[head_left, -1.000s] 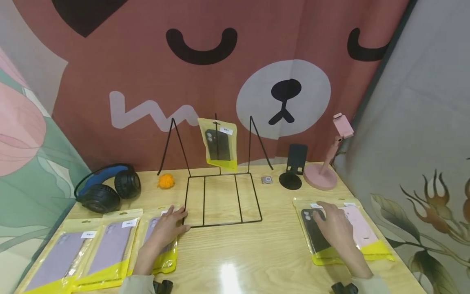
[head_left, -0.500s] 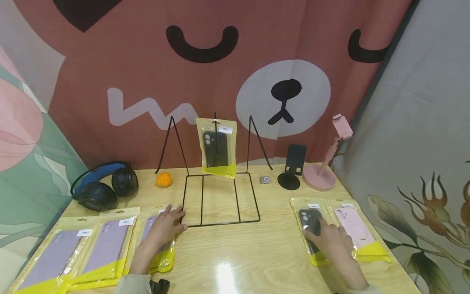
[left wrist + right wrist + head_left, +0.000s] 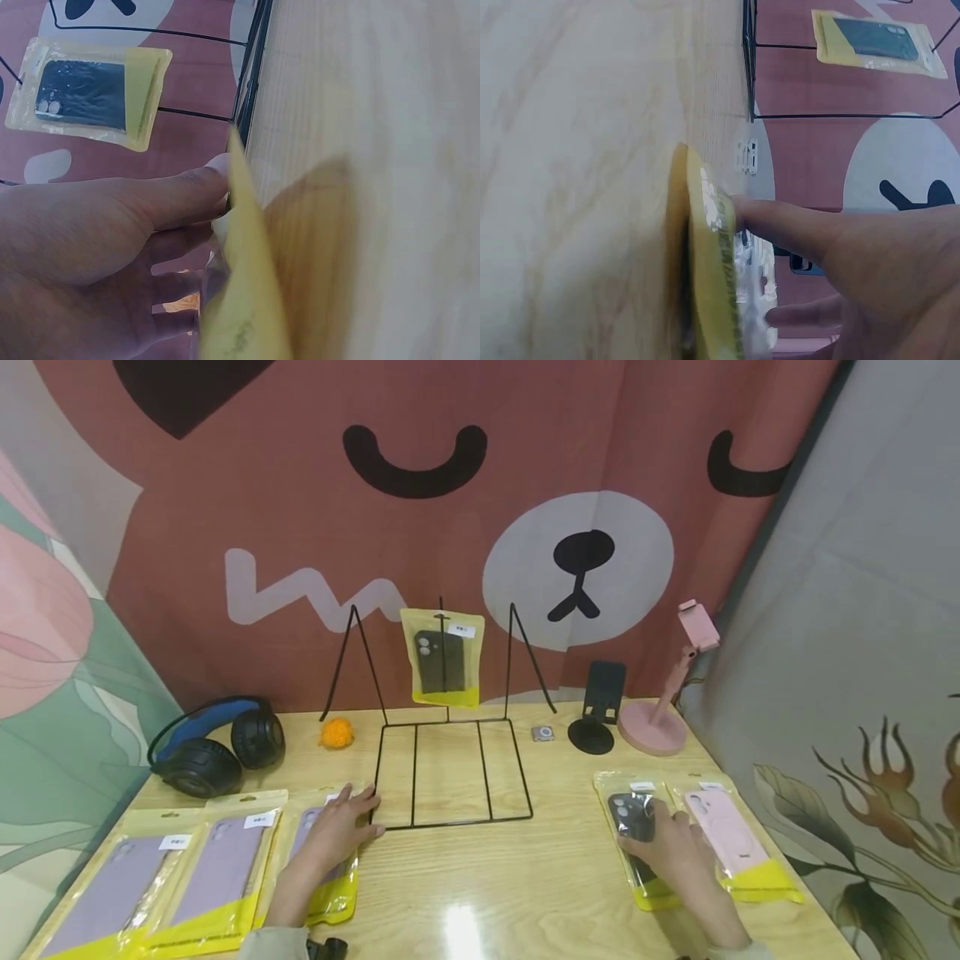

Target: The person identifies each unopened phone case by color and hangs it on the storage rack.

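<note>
My right hand (image 3: 671, 852) lies over a clear, yellow-ended pack with a black phone case (image 3: 628, 814), on the right of the table. Its thumb is at the pack's left side, fingers across the case; the right wrist view shows the thumb against the pack (image 3: 712, 262). At the left, my left hand (image 3: 330, 843) extends over a purple phone case pack (image 3: 341, 893), fingertips at the front left corner of a black wire rack (image 3: 450, 823). From the rack's middle hook hangs another black phone case pack (image 3: 442, 664), also in the left wrist view.
Two more purple phone case packs (image 3: 217, 868) lie far left, below black headphones (image 3: 198, 764). A pink phone case pack (image 3: 731, 835) lies right of my right hand. Behind stand an orange yarn ball (image 3: 337, 732), a small silver gadget (image 3: 543, 733), a black phone stand (image 3: 592, 735) and a pink stand (image 3: 652, 728).
My right hand has come down and slightly left, from between the two right packs onto the black one. The hanging pack swings a little. My left hand stays at the rack.
</note>
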`<state>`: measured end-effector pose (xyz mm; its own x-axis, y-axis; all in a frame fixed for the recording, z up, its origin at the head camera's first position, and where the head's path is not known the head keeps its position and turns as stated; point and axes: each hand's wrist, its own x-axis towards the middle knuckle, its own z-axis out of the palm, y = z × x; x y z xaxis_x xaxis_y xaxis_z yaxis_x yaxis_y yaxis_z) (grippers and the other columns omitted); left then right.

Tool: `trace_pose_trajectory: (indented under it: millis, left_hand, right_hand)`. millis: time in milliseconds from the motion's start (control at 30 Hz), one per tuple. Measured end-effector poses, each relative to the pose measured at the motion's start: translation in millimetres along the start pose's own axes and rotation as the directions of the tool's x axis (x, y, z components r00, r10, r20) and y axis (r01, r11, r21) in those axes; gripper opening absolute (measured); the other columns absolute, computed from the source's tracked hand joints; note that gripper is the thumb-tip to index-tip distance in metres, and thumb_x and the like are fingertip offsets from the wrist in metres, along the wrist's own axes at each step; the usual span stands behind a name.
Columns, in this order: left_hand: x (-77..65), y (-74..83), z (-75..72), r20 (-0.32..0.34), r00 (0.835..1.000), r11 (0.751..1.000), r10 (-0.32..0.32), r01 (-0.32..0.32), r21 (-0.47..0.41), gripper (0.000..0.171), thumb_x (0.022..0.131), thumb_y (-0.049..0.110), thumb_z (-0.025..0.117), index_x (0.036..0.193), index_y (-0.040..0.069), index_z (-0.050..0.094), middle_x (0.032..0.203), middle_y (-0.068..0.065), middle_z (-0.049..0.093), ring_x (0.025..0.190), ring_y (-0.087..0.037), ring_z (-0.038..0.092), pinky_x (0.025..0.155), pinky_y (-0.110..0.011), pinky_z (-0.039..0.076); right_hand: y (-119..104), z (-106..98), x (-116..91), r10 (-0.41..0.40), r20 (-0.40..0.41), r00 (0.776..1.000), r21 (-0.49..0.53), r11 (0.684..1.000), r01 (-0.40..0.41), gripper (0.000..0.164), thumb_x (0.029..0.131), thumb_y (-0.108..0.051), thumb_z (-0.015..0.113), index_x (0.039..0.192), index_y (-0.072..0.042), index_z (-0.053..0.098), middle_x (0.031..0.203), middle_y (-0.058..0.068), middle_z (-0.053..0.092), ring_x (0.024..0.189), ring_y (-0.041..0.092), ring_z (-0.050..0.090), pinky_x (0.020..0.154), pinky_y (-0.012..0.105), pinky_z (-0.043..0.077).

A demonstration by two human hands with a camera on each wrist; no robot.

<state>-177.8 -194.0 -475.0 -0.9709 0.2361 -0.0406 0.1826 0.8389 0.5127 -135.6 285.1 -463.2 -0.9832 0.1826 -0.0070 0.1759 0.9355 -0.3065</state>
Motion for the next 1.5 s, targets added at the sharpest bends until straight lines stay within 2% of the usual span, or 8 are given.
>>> trace_pose_trajectory:
  millis: [267, 500, 700, 800, 1100, 1200, 1300, 1500]
  left_hand:
    - [0.7, -1.4, 0.8, -0.009, 1.0, 1.0, 0.009, -0.009, 0.002, 0.053, 0.088, 0.021, 0.071, 0.133, -0.001, 0.056, 0.146, -0.016, 0.043, 0.138, -0.048, 0.023, 0.11, -0.063, 0.019]
    - [1.2, -3.2, 2.5, -0.02, 1.0, 1.0, 0.021, -0.021, 0.007, 0.052, 0.087, 0.021, 0.071, 0.132, -0.002, 0.056, 0.145, -0.017, 0.045, 0.138, -0.048, 0.024, 0.11, -0.063, 0.02]
    - [0.3, -3.4, 2.9, -0.016, 0.999, 1.0, 0.029, -0.029, -0.006, 0.052, 0.087, 0.02, 0.071, 0.132, -0.002, 0.056, 0.145, -0.018, 0.045, 0.138, -0.048, 0.023, 0.109, -0.065, 0.019]
    - [0.4, -2.3, 2.2, -0.016, 1.0, 1.0, 0.023, -0.023, -0.011, 0.052, 0.087, 0.021, 0.071, 0.132, -0.002, 0.056, 0.145, -0.017, 0.045, 0.138, -0.048, 0.023, 0.109, -0.064, 0.019]
    - [0.0, -3.1, 2.3, -0.017, 1.0, 1.0, 0.018, -0.018, 0.001, 0.052, 0.087, 0.021, 0.071, 0.131, -0.002, 0.057, 0.144, -0.017, 0.045, 0.138, -0.048, 0.026, 0.109, -0.064, 0.021]
    - [-0.9, -3.7, 2.5, -0.027, 0.999, 1.0, 0.022, -0.022, 0.003, 0.052, 0.086, 0.021, 0.072, 0.13, -0.002, 0.058, 0.144, -0.017, 0.046, 0.137, -0.048, 0.027, 0.109, -0.063, 0.022]
    - [-0.8, -3.5, 2.4, -0.035, 0.999, 1.0, 0.027, -0.027, 0.001, 0.051, 0.086, 0.021, 0.072, 0.13, -0.002, 0.058, 0.144, -0.017, 0.046, 0.137, -0.048, 0.027, 0.108, -0.064, 0.022]
    - [-0.5, -1.9, 1.5, -0.036, 0.999, 0.999, 0.038, -0.038, -0.004, 0.051, 0.087, 0.022, 0.071, 0.13, -0.002, 0.058, 0.144, -0.017, 0.046, 0.137, -0.048, 0.027, 0.109, -0.063, 0.021]
  right_hand:
    - [7, 0, 10, -0.015, 0.017, 1.0, 0.076, 0.997, 0.013, 0.101, 0.065, -0.053, 0.083, 0.137, 0.0, 0.038, 0.103, 0.042, 0.051, 0.081, 0.041, 0.057, 0.058, 0.048, 0.049]
    - [14, -5, 13, -0.058, 0.041, 0.997, 0.117, 0.992, 0.053, 0.097, 0.069, -0.054, 0.08, 0.14, -0.002, 0.039, 0.111, 0.044, 0.051, 0.085, 0.044, 0.057, 0.061, 0.049, 0.048]
    - [23, -6, 14, -0.15, 0.044, 0.988, 0.186, 0.973, 0.14, 0.068, 0.088, -0.031, 0.07, 0.14, 0.002, 0.043, 0.129, 0.042, 0.045, 0.109, 0.055, 0.052, 0.084, 0.063, 0.046]
    - [25, -10, 14, -0.211, -0.002, 0.978, 0.281, 0.938, 0.203, 0.05, 0.09, -0.014, 0.067, 0.135, 0.002, 0.052, 0.128, 0.036, 0.051, 0.108, 0.052, 0.055, 0.084, 0.058, 0.049]
    - [-8, -20, 1, -0.228, -0.01, 0.974, 0.574, 0.796, 0.192, 0.023, 0.09, -0.02, 0.068, 0.111, -0.014, 0.074, 0.114, 0.008, 0.069, 0.103, 0.019, 0.062, 0.083, 0.032, 0.054]
    - [-34, -25, -8, -0.316, -0.065, 0.947, 0.637, 0.717, 0.283, 0.021, 0.089, -0.015, 0.069, 0.11, -0.014, 0.074, 0.105, 0.004, 0.07, 0.092, 0.011, 0.063, 0.075, 0.026, 0.054]
    - [-61, -29, -17, -0.433, -0.151, 0.888, 0.669, 0.617, 0.414, 0.024, 0.087, -0.008, 0.07, 0.11, -0.014, 0.074, 0.098, 0.001, 0.068, 0.085, 0.01, 0.061, 0.071, 0.025, 0.054]
    - [-116, -35, -29, -0.612, -0.341, 0.714, 0.662, 0.383, 0.645, 0.028, 0.085, 0.003, 0.069, 0.111, -0.007, 0.072, 0.093, 0.002, 0.062, 0.084, 0.011, 0.056, 0.077, 0.025, 0.053]
